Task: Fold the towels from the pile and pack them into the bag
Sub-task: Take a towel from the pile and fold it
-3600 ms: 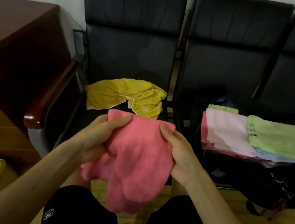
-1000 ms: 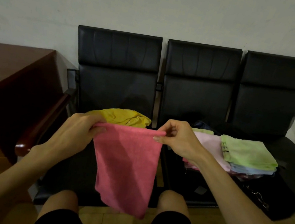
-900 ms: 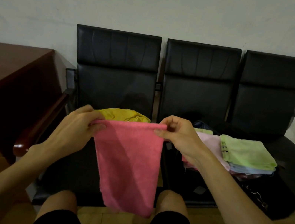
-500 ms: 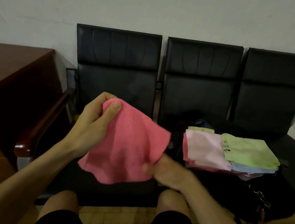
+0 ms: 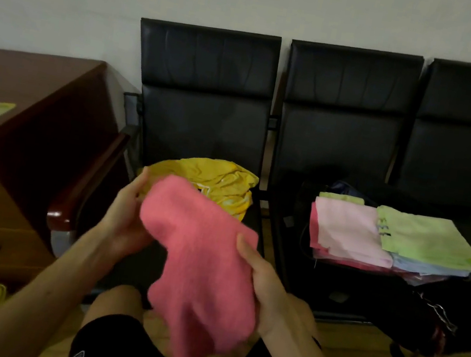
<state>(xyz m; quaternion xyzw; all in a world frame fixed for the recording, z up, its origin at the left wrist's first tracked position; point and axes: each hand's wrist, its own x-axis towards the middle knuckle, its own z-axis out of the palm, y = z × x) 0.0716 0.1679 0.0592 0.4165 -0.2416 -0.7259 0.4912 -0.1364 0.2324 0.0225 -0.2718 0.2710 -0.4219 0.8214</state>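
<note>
Folding step in hand: pink towel is held above the knees, gripped at its upper edge by fingers of left hand and at its side by right hand. Next, edges must be matched before stacking on the bag.

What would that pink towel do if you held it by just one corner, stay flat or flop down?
Probably flop: the pink towel sags and hangs down below the left hand and right hand that hold it. It is likely light, since it bunches softly between them. Its fuzzy surface probably won't slip much in the fingers.
</note>
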